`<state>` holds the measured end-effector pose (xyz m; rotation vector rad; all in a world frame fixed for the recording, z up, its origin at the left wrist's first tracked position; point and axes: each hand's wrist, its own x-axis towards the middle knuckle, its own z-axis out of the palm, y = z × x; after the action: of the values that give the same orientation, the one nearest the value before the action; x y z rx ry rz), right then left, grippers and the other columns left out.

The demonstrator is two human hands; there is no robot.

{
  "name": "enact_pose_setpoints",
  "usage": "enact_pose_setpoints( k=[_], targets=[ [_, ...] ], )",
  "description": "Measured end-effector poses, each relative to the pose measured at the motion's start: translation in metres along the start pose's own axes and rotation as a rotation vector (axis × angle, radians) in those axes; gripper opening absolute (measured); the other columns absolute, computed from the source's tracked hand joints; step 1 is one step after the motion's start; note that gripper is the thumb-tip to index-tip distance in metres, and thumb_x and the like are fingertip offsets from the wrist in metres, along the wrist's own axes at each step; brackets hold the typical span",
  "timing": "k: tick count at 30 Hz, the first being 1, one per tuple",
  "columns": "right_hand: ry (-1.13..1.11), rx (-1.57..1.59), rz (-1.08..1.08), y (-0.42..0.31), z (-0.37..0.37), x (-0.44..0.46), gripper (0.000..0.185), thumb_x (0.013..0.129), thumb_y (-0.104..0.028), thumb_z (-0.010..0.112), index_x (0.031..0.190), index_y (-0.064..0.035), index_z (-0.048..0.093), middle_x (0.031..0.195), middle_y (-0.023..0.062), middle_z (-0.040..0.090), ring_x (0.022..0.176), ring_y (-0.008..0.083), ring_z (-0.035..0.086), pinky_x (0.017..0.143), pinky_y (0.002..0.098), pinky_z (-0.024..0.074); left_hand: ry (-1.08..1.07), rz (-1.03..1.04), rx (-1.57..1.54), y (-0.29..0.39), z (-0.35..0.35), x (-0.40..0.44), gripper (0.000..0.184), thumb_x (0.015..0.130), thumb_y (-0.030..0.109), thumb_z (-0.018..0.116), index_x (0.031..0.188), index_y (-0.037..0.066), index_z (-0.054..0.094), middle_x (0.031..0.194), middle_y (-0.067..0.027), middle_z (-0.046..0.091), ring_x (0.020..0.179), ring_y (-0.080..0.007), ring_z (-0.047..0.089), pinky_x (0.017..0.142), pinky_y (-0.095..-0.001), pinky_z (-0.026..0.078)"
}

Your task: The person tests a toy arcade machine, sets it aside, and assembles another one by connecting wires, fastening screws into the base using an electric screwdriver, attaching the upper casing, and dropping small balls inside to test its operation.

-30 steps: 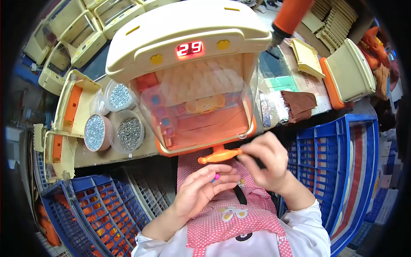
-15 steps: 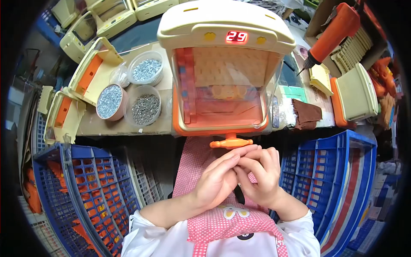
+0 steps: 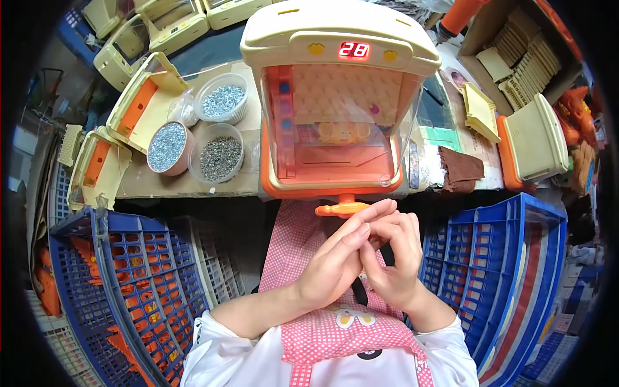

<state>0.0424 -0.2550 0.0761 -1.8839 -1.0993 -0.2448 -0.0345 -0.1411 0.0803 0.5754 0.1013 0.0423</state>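
Observation:
My left hand is held in front of my apron with its fingers stretched out, the palm turned toward my right hand. My right hand has bent fingers, its thumb and fingertips pinched together against the left fingers. Anything between the fingertips is hidden. Just beyond the hands, an orange handle sticks out from the front of a cream and orange toy game machine. Its red display reads 28. Through the clear front a small purple ball shows.
Left on the bench are tubs of silver screws and darker screws, plus cream housings. At right stand another housing, a brown cloth and an orange electric screwdriver. Blue crates flank my lap.
The display went from 29 to 28, and a purple ball has come into sight inside. The hanging screwdriver has swung up and left. My hands have shifted slightly, still together.

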Motion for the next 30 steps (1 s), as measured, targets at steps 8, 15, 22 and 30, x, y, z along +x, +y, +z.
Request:
enact_pose_setpoints(
  k=[8,15,22,30],
  targets=[
    [-0.031,-0.051,-0.108,0.009,0.007,0.003,0.035,0.069,0.004,0.077,0.101,-0.0058,0.066,0.09,0.008,0.06,0.078,0.0267,0.052,0.068,0.0375,0.0409,0.012,-0.023,-0.042,0.002,-0.013,0.005,0.06,0.106,0.032,0.039,0.151,-0.007,0.033,0.157,-0.0188,0.036,0.148,-0.028,0.032,0.124,-0.0421,0.02],
    [-0.043,-0.03,-0.031,-0.002,0.005,0.007,0.034,0.068,0.003,0.078,0.099,-0.0065,0.068,0.09,0.0079,0.059,0.079,0.0257,0.051,0.069,0.0368,0.0396,0.009,-0.004,-0.026,0.005,-0.014,0.005,0.06,0.105,0.032,0.04,0.15,-0.007,0.033,0.156,-0.0212,0.037,0.147,-0.0298,0.035,0.124,-0.0438,0.021],
    [-0.042,-0.015,-0.012,0.002,0.011,0.006,0.033,0.071,0.005,0.077,0.1,-0.0044,0.066,0.091,0.0087,0.061,0.078,0.0268,0.052,0.068,0.0372,0.0393,0.02,0.0,-0.05,0.007,-0.012,0.007,0.065,0.105,0.035,0.041,0.152,-0.007,0.029,0.158,-0.0228,0.033,0.149,-0.0305,0.031,0.125,-0.0446,0.019],
    [-0.063,-0.02,0.003,0.009,0.007,0.011,0.025,0.077,0.008,0.073,0.098,-0.0022,0.064,0.091,0.0092,0.062,0.078,0.0239,0.056,0.066,0.0339,0.0437,0.021,0.002,-0.054,0.004,-0.017,0.004,0.066,0.104,0.037,0.043,0.153,-0.005,0.029,0.157,-0.0214,0.035,0.15,-0.0284,0.028,0.124,-0.0431,0.02]
  ],
)
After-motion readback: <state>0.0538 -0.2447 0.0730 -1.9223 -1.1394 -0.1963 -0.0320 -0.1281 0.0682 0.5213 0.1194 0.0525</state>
